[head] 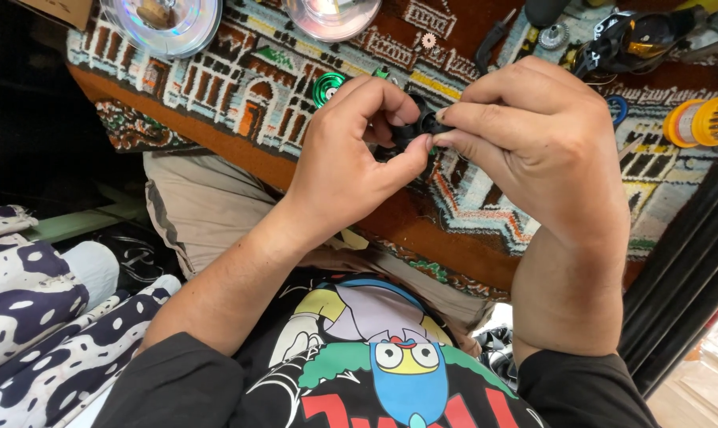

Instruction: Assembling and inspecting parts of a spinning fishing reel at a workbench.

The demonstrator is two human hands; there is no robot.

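Note:
My left hand (351, 154) and my right hand (533, 135) meet above a patterned rug (240, 87) that covers the work surface. Both pinch the same small black part (414, 131) between thumb and fingertips. Most of the part is hidden by my fingers, so its shape is unclear. Just behind my left hand lies a shiny green round piece (326, 87).
Two clear disc-like spools (169, 24) (331, 16) lie at the rug's far edge. A small gear (429, 40), a black-and-gold reel-like device (636, 40) and a yellow ribbed tool (704, 120) sit at the far right. Spotted fabric (26, 317) lies at lower left.

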